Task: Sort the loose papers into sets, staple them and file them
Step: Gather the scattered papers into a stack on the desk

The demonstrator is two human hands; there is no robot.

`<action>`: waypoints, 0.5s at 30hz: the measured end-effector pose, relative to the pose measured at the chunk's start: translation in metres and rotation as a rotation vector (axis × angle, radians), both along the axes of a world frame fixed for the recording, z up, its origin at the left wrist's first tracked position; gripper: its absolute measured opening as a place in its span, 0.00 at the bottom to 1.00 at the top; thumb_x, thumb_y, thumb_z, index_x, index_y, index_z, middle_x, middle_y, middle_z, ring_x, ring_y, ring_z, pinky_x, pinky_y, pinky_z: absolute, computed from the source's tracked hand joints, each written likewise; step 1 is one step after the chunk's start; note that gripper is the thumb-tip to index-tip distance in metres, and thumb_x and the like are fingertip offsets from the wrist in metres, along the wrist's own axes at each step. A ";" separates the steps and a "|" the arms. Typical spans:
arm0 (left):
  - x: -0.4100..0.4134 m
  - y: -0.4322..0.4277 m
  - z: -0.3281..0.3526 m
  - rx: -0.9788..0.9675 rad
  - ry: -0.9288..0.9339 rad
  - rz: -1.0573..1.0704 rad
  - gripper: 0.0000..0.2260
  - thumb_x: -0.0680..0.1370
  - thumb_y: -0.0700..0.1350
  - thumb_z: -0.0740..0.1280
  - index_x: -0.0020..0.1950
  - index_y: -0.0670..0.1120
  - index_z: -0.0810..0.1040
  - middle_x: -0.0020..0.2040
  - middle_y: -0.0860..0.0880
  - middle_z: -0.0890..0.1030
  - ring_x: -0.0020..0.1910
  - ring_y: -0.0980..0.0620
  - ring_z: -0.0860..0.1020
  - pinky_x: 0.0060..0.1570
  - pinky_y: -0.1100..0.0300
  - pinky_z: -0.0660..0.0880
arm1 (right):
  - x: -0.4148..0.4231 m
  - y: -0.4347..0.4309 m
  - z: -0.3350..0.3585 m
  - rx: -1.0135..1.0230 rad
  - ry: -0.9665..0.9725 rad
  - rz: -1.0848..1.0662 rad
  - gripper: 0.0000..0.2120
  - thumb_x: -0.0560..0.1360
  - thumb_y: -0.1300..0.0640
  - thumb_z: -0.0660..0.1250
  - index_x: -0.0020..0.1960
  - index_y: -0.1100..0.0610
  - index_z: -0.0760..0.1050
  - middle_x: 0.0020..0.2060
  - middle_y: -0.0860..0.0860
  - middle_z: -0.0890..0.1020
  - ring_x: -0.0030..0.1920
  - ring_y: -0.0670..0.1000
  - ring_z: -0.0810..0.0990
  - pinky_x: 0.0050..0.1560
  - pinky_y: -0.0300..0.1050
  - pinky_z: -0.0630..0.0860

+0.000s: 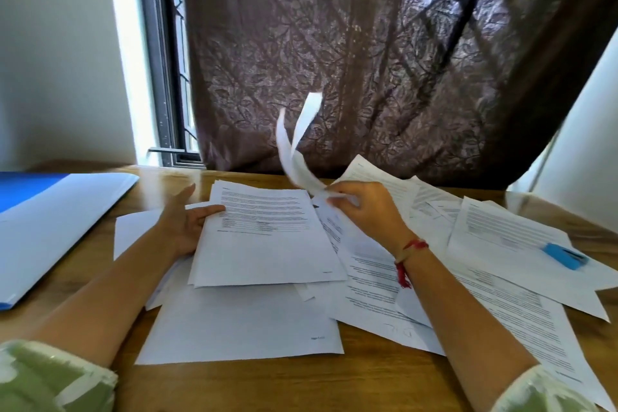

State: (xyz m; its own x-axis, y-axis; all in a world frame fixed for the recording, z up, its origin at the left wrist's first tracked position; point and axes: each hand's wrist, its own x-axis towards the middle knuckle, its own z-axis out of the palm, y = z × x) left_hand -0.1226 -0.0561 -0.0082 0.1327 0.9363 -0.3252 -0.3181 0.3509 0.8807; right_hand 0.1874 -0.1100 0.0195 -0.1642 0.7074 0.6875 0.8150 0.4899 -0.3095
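Observation:
Loose printed papers (384,281) lie scattered over the wooden table (301,385). My left hand (185,221) grips the left edge of a thin stack of sheets (267,237) at the table's middle, thumb on top. My right hand (364,211) pinches a few sheets (297,147) by their corner; they curl upward in the air, blurred. A blue stapler (565,256) rests on papers at the far right. An open blue folder (50,221) with a white inside lies at the left.
A dark patterned curtain (368,60) hangs behind the table. A window frame (164,77) stands at the back left beside a white wall. More sheets (521,234) overlap at the right, reaching the table's right edge.

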 end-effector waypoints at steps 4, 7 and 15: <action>-0.004 0.002 -0.001 -0.018 -0.046 0.103 0.34 0.78 0.64 0.54 0.44 0.36 0.84 0.50 0.39 0.81 0.48 0.40 0.77 0.44 0.48 0.72 | -0.007 0.010 -0.004 -0.077 -0.197 0.197 0.08 0.70 0.61 0.72 0.46 0.51 0.85 0.50 0.48 0.85 0.53 0.48 0.81 0.59 0.47 0.73; -0.007 0.007 0.000 0.004 -0.010 0.127 0.30 0.80 0.62 0.53 0.60 0.37 0.76 0.53 0.38 0.79 0.49 0.41 0.77 0.46 0.52 0.72 | 0.002 0.018 -0.015 -0.073 -0.229 0.102 0.08 0.70 0.58 0.70 0.42 0.47 0.85 0.58 0.48 0.81 0.61 0.53 0.76 0.65 0.58 0.63; 0.008 -0.003 0.001 0.131 0.287 -0.090 0.16 0.74 0.32 0.68 0.62 0.39 0.75 0.55 0.38 0.81 0.50 0.38 0.81 0.54 0.41 0.77 | -0.007 0.033 -0.036 -0.208 0.186 0.140 0.06 0.72 0.59 0.73 0.46 0.49 0.83 0.73 0.52 0.64 0.71 0.51 0.62 0.70 0.40 0.59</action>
